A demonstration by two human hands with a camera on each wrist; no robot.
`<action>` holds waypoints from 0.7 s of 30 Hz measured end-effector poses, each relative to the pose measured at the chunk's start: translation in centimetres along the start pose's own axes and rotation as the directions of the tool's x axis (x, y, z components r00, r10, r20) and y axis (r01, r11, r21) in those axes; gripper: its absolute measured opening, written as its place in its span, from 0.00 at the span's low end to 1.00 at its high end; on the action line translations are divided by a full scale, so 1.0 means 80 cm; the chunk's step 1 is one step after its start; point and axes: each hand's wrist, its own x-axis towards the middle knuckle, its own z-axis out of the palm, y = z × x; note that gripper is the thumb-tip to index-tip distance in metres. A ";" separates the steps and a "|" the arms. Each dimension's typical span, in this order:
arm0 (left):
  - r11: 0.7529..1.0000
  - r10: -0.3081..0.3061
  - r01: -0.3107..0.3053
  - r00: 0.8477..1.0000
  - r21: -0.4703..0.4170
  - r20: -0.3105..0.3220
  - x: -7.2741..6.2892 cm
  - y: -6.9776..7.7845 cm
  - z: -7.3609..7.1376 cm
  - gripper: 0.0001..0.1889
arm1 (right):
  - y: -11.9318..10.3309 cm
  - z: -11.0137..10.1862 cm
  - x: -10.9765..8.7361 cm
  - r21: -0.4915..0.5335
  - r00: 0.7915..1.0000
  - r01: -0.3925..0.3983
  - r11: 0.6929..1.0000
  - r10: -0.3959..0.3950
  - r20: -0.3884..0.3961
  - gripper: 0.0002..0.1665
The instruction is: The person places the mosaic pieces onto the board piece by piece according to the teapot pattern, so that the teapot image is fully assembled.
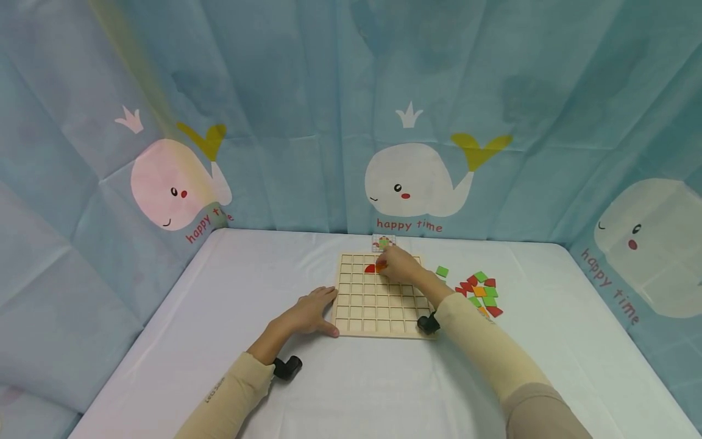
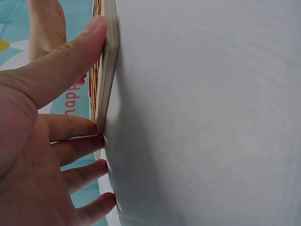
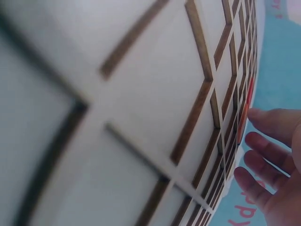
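Note:
A pale wooden grid board (image 1: 373, 305) lies flat on the table. My left hand (image 1: 314, 311) steadies its left side with fingers spread; in the left wrist view the thumb (image 2: 94, 35) lies against the board's edge and the fingertips rest by the corner. My right hand (image 1: 399, 266) is over the board's far rows. Its thumb tip (image 3: 254, 114) touches an orange tile (image 3: 242, 123) that lies in a cell, with the other fingers loosely bent. Beside that tile sits a red quarter-round tile (image 1: 370, 268). The hand partly covers the orange tile in the head view.
A small pattern card (image 1: 384, 242) lies just beyond the board's far edge. Right of the board is a loose pile of red, green and orange tiles (image 1: 479, 292), with one green tile (image 1: 442, 271) apart from it. A blue whale-print curtain (image 1: 307, 183) stands behind the white table (image 1: 247, 268).

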 end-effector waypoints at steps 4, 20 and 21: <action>1.000 0.003 -0.003 1.000 -0.005 -0.003 -0.001 0.000 0.000 0.52 | 0.004 -0.004 -0.007 0.037 1.000 0.011 0.999 -0.010 -0.008 0.15; 1.000 0.010 -0.010 1.000 -0.007 0.000 -0.003 -0.001 -0.001 0.52 | 0.052 -0.031 -0.043 0.092 0.996 -0.062 0.994 0.068 -0.060 0.17; 1.000 0.012 -0.012 1.000 -0.007 -0.002 -0.003 -0.001 -0.002 0.52 | 0.056 -0.033 -0.046 0.089 0.996 -0.062 0.994 0.068 -0.064 0.17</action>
